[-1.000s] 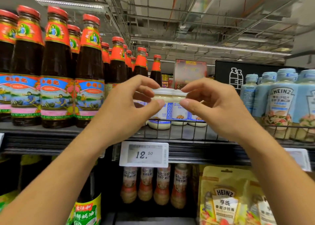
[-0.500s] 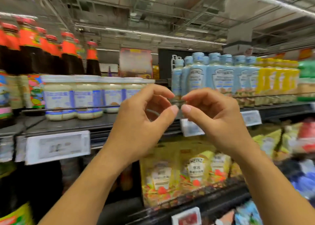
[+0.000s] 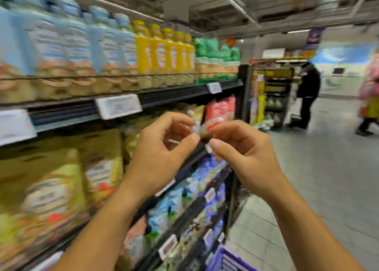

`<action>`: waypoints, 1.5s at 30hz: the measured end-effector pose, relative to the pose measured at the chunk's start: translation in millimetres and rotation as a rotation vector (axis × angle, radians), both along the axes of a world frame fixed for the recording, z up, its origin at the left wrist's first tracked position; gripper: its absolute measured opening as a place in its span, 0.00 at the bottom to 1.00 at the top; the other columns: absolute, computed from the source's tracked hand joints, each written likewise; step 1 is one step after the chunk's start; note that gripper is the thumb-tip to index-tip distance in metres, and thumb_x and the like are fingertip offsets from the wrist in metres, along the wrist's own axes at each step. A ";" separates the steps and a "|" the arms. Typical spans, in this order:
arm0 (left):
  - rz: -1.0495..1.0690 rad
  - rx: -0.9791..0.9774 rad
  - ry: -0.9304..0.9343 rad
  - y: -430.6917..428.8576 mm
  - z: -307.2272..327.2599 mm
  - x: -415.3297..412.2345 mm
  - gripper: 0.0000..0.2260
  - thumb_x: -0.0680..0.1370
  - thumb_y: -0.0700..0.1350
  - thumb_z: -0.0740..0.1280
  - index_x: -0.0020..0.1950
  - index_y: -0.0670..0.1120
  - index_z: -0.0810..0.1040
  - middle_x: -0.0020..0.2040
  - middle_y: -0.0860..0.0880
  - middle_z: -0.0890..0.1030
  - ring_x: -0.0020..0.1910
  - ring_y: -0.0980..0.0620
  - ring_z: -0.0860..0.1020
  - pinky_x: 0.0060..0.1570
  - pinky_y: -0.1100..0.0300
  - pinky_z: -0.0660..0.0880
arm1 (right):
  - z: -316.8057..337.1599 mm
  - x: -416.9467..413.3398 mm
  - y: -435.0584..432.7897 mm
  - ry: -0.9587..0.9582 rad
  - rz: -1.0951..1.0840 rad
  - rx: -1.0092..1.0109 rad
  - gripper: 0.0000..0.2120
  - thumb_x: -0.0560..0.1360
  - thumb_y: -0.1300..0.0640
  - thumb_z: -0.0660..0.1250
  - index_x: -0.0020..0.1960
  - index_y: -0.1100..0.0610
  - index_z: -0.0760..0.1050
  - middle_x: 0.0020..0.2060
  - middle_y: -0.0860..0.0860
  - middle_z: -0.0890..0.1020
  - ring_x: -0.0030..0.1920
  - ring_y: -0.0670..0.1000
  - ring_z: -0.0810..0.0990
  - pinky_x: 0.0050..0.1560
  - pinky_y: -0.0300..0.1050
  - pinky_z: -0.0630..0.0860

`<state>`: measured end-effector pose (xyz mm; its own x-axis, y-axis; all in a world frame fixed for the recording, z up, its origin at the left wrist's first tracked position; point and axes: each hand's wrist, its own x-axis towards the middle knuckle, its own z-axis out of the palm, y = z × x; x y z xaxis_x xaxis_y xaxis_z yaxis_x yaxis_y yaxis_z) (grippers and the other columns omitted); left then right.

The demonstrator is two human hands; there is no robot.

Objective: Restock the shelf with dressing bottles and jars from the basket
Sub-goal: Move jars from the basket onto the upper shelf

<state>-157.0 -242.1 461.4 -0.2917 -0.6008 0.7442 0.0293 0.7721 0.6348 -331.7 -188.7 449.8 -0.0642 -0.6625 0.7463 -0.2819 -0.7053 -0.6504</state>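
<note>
Beside the shelf (image 3: pixel 184 90), both hands (image 3: pixel 162 147) empty.

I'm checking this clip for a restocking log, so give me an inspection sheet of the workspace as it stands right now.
Surface: top shelf full along its visible length; view blurred.
Job's things: pale blue bottles, yellow bottles and green-topped packs in rows on the top shelf; purple basket at the bottom edge, contents not visible.
Clutter: nothing seen.
Hands: left hand and right hand raised close together in front of the shelves, fingers curled; holding no bottle or jar.
Cables: nothing seen.
Surroundings: price tag on the shelf edge; pouches on the shelf below; a person in dark clothes down the aisle.
</note>
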 end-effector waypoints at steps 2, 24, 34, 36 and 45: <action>-0.083 0.047 0.004 -5.1 -12.0 -40.8 0.06 0.71 0.47 0.72 0.47 0.54 0.80 0.40 0.56 0.82 0.40 0.57 0.80 0.42 0.50 0.81 | -12.6 -37.0 6.8 -0.013 -0.072 0.037 0.06 0.73 0.49 0.72 0.50 0.46 0.81 0.42 0.49 0.84 0.40 0.48 0.82 0.41 0.43 0.78; -0.599 0.376 -0.081 -80.3 -123.7 -322.2 0.08 0.69 0.52 0.72 0.47 0.58 0.81 0.40 0.53 0.82 0.41 0.51 0.81 0.42 0.52 0.82 | -111.5 -261.2 14.1 -0.150 -0.586 0.334 0.06 0.76 0.60 0.71 0.53 0.55 0.80 0.41 0.52 0.83 0.41 0.55 0.82 0.40 0.42 0.81; -0.668 0.557 -0.152 -184.5 -194.0 -403.9 0.09 0.72 0.44 0.71 0.48 0.58 0.81 0.41 0.50 0.82 0.42 0.49 0.81 0.41 0.57 0.81 | -175.8 -321.6 -89.6 -0.251 -0.658 0.469 0.07 0.77 0.62 0.71 0.52 0.51 0.80 0.41 0.52 0.83 0.39 0.49 0.82 0.40 0.39 0.79; -0.674 0.590 -0.185 -197.3 -212.8 -416.2 0.08 0.73 0.45 0.71 0.48 0.57 0.81 0.41 0.51 0.82 0.43 0.48 0.82 0.40 0.58 0.80 | -192.5 -331.3 -100.9 -0.290 -0.672 0.500 0.06 0.77 0.63 0.71 0.52 0.55 0.80 0.40 0.53 0.83 0.38 0.49 0.82 0.39 0.40 0.79; -0.599 0.837 -0.266 -234.8 -319.7 -456.7 0.08 0.72 0.43 0.72 0.47 0.57 0.81 0.40 0.50 0.82 0.42 0.51 0.81 0.39 0.61 0.79 | -293.0 -373.4 -134.7 -0.420 -0.674 0.724 0.06 0.77 0.64 0.70 0.51 0.54 0.80 0.37 0.52 0.81 0.37 0.47 0.81 0.39 0.39 0.79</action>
